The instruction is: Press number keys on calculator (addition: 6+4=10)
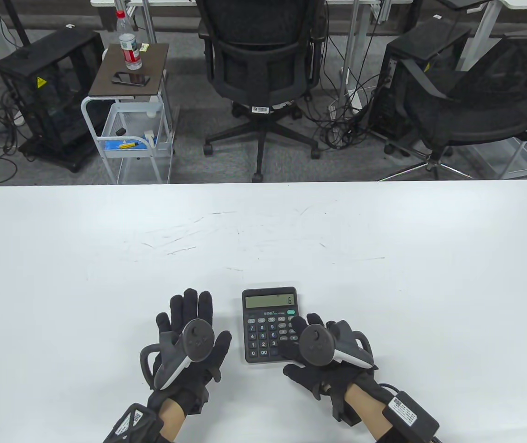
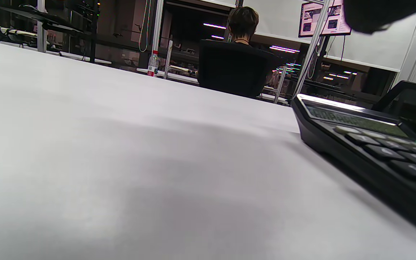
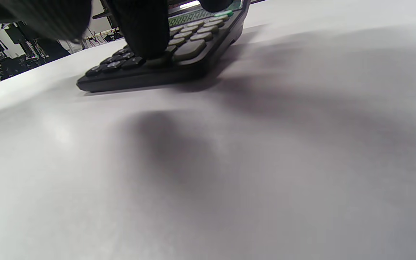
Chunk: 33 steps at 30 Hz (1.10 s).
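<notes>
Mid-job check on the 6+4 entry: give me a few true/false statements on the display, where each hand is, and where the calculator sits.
1. The calculator display reads 6. True.
2. The right hand is over the calculator's right-side keys. True; in the right wrist view a fingertip is down on the keypad.
3. The left hand holds the calculator steady. False; it lies flat on the table to the calculator's left, apart from it.
4. The calculator sits at the table's far edge. False; it is near the person's edge.
5. The display reads 10. False; only 6 shows.

"6" on calculator [image 1: 270, 325] display
</notes>
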Each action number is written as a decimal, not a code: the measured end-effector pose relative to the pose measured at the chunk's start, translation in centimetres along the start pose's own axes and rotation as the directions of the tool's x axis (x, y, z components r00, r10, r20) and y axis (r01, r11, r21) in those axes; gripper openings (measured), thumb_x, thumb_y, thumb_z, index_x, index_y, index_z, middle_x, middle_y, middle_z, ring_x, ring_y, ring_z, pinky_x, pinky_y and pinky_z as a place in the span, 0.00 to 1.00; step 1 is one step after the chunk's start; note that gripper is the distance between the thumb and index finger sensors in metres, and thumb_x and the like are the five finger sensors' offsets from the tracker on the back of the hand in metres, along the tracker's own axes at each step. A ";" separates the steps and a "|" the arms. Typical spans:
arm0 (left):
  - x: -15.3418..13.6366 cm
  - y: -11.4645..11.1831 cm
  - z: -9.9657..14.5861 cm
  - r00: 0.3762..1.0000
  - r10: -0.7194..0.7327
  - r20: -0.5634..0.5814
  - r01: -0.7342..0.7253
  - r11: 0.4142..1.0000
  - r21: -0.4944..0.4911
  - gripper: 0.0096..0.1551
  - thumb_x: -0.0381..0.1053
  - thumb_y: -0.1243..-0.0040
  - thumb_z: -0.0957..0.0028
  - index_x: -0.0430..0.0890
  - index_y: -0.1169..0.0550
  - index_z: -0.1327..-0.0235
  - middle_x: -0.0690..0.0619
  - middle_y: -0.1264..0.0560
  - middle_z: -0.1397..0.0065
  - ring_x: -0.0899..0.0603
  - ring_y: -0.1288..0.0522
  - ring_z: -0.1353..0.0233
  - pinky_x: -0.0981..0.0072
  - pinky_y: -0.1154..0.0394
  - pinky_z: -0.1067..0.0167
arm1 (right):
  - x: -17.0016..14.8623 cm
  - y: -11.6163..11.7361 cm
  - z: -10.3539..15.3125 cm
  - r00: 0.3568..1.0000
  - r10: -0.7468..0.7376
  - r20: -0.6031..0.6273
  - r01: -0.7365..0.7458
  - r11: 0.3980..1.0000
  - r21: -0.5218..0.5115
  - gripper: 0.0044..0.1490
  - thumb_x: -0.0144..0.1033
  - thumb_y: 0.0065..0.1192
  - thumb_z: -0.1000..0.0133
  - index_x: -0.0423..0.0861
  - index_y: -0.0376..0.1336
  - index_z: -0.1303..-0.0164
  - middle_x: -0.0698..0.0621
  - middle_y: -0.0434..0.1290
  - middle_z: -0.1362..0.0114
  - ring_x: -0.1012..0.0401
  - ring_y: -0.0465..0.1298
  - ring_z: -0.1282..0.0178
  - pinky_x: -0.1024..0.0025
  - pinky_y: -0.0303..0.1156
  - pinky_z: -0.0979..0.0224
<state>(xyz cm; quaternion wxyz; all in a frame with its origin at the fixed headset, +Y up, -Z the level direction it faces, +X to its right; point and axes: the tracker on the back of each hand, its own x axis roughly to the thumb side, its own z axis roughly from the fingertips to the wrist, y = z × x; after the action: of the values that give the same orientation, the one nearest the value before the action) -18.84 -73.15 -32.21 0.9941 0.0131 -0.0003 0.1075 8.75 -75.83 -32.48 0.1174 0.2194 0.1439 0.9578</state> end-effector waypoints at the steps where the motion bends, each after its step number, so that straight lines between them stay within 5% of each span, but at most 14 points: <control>1: 0.0 0.0 0.0 1.000 0.001 0.001 -0.001 1.000 0.000 0.52 0.73 0.46 0.54 0.58 0.53 0.22 0.56 0.56 0.12 0.40 0.58 0.13 0.36 0.58 0.22 | 0.0 0.1 -0.1 1.000 0.001 0.001 -0.001 1.000 0.001 0.39 0.63 0.56 0.52 0.64 0.60 0.27 0.45 0.45 0.12 0.38 0.41 0.15 0.33 0.42 0.22; 21: 0.4 -0.1 0.0 0.999 -0.031 0.010 0.031 1.000 -0.002 0.52 0.73 0.46 0.54 0.58 0.52 0.21 0.56 0.55 0.12 0.40 0.58 0.13 0.36 0.58 0.22 | 1.1 0.5 0.0 0.998 -0.004 0.070 0.009 0.997 -0.074 0.44 0.64 0.57 0.53 0.63 0.55 0.24 0.46 0.44 0.11 0.40 0.41 0.15 0.34 0.41 0.21; 33: 0.6 -0.2 0.1 0.999 -0.039 0.015 0.039 0.999 -0.008 0.52 0.73 0.46 0.54 0.57 0.52 0.21 0.56 0.55 0.12 0.40 0.57 0.13 0.36 0.58 0.22 | 4.8 0.3 -3.1 0.993 0.119 0.006 -0.118 0.992 -0.052 0.49 0.67 0.55 0.53 0.67 0.45 0.21 0.46 0.35 0.12 0.40 0.36 0.15 0.35 0.38 0.21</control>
<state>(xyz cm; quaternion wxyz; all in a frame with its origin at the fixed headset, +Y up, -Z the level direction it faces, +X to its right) -18.19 -73.20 -32.14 0.9960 0.0097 -0.0077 0.0880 3.12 -75.43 -33.22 0.0665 0.2288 0.1054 0.9655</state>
